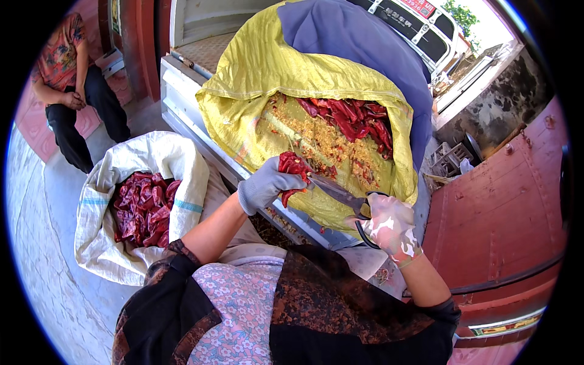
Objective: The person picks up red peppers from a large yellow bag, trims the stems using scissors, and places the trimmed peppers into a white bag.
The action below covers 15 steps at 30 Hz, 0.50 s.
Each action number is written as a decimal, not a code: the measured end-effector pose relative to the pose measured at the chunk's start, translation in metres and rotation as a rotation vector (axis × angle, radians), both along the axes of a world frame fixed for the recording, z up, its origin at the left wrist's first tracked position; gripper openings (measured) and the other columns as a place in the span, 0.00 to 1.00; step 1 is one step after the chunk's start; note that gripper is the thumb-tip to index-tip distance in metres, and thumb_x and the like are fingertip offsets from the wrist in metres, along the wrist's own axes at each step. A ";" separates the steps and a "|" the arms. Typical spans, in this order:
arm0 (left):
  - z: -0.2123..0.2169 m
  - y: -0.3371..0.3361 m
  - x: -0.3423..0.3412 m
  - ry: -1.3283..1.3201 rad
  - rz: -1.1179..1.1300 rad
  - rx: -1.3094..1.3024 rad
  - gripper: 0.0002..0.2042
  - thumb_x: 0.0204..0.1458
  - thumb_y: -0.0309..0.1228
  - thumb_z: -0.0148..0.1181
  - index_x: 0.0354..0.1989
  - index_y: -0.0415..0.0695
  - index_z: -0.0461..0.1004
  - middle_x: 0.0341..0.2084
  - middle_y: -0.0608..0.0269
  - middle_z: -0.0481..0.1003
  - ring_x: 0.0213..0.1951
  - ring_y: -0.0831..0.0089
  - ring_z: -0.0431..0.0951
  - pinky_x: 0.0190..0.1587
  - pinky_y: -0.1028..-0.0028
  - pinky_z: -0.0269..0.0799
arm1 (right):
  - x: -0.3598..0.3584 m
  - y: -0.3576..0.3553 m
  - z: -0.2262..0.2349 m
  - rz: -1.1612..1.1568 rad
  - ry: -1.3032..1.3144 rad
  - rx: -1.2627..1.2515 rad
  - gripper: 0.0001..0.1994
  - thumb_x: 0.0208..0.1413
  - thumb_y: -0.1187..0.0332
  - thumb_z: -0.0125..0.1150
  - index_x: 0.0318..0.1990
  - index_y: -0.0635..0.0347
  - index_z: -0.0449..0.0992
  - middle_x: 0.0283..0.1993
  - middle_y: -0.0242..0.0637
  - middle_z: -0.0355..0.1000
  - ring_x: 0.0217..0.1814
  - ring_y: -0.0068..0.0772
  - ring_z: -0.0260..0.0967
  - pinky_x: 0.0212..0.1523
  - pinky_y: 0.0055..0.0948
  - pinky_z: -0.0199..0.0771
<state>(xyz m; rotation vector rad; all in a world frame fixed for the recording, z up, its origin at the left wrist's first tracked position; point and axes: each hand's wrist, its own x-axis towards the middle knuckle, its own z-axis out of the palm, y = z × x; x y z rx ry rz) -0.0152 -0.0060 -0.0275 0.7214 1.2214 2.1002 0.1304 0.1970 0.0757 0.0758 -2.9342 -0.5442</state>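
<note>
Cutting is best done close to the stem: dried red chili (293, 165) is pinched in the gloved left hand (266, 185) over the yellow sack (255, 79), fingers clenched on it. Scissors (340, 194) are gripped by the right hand (391, 226), blades at the chili. Fingers should be kept clear. White sack (176, 161) sits left.

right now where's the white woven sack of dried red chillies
In the head view the white woven sack of dried red chillies sits on the ground at the person's left, just outside the grey-gloved left hand.
</note>
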 end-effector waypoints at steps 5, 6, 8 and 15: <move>0.002 -0.004 -0.001 0.085 0.018 -0.036 0.12 0.42 0.21 0.59 0.38 0.36 0.70 0.27 0.62 0.74 0.31 0.75 0.74 0.36 0.76 0.68 | -0.004 0.003 -0.002 -0.007 -0.095 -0.145 0.26 0.39 0.40 0.61 0.23 0.59 0.69 0.20 0.43 0.69 0.24 0.46 0.69 0.23 0.37 0.66; 0.002 -0.004 -0.001 0.063 0.014 0.005 0.12 0.42 0.21 0.59 0.38 0.36 0.71 0.27 0.62 0.74 0.31 0.75 0.74 0.36 0.75 0.68 | -0.005 0.005 -0.007 0.002 -0.097 -0.191 0.26 0.40 0.41 0.61 0.22 0.59 0.69 0.20 0.45 0.69 0.23 0.47 0.69 0.23 0.37 0.67; 0.004 -0.005 0.001 -0.019 -0.005 0.104 0.11 0.43 0.22 0.59 0.37 0.36 0.71 0.27 0.61 0.74 0.30 0.75 0.73 0.36 0.75 0.68 | -0.001 0.003 -0.018 0.005 -0.077 -0.385 0.24 0.41 0.45 0.63 0.21 0.61 0.69 0.19 0.46 0.67 0.21 0.46 0.67 0.22 0.36 0.66; -0.001 0.006 0.028 -0.167 -0.075 0.151 0.08 0.44 0.22 0.57 0.34 0.38 0.70 0.28 0.61 0.73 0.31 0.74 0.72 0.35 0.78 0.65 | 0.003 -0.007 -0.052 -0.070 -0.272 -1.472 0.13 0.49 0.61 0.64 0.27 0.63 0.74 0.25 0.29 0.72 0.26 0.19 0.66 0.25 0.19 0.63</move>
